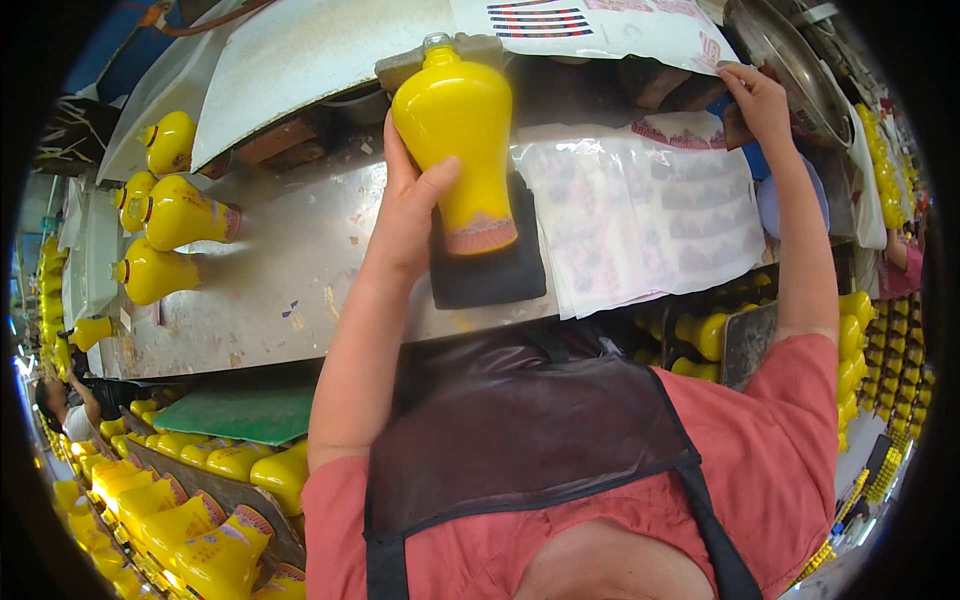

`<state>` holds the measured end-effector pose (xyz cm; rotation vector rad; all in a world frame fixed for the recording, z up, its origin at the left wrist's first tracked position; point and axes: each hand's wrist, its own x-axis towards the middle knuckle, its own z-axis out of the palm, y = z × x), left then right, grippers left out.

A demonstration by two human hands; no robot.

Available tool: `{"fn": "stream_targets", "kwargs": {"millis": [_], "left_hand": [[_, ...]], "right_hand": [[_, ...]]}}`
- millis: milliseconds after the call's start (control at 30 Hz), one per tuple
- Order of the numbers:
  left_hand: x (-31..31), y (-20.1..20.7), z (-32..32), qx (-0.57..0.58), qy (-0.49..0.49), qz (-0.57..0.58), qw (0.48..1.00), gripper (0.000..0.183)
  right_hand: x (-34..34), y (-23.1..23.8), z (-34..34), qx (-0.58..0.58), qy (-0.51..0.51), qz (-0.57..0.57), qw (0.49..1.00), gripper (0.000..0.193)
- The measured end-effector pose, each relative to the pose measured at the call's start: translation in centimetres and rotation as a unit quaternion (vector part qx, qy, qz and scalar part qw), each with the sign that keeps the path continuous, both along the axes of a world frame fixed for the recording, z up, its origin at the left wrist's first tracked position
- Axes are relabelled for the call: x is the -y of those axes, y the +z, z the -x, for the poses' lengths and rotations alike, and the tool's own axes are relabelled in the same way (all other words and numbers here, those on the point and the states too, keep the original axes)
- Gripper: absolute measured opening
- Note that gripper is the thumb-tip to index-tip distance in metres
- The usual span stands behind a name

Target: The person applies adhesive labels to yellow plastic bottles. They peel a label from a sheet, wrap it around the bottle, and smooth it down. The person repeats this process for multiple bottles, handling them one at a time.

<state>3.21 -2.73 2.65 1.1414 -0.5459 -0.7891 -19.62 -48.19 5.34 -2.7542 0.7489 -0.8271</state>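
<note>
My left hand [408,205] is wrapped round a glossy yellow bottle [455,130], thumb in front. The bottle stands upright with its clear glass neck at the far end; a pink patterned band circles its base. Under and behind it lies a black pad [490,288], and a grey block shows behind its neck. At the far right, my right hand [762,105] pinches the corner of a white decal sheet [640,40] printed with dark strips and pink designs. That sheet lies on a raised white board [300,60].
On the metal table [280,280], several yellow bottles [185,215] stand at the left. White printed sheets [645,225] lie right of the black pad. A metal basin [785,70] sits far right. Boards crowded with yellow bottles [160,510] stand lower left, beside a green board [240,405].
</note>
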Motion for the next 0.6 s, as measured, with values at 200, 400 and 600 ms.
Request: {"fn": "stream_targets", "kwargs": {"millis": [200,400,600], "left_hand": [[0.1,0.1,-0.3,-0.017,0.007,-0.023,1.000,0.090],[0.2,0.1,-0.4,-0.033,-0.004,-0.018,0.999,0.092],[-0.4,1.9,-0.5,0.081,0.073,-0.113,0.988,0.104]], "right_hand": [[-4.8,5.6,-1.7,-0.016,0.020,-0.276,0.961,0.032],[-15.1,7.4,-8.6,-0.065,0.137,-0.518,0.842,0.030],[-22.4,9.4,-12.0,0.020,0.340,-0.314,0.887,0.017]]}}
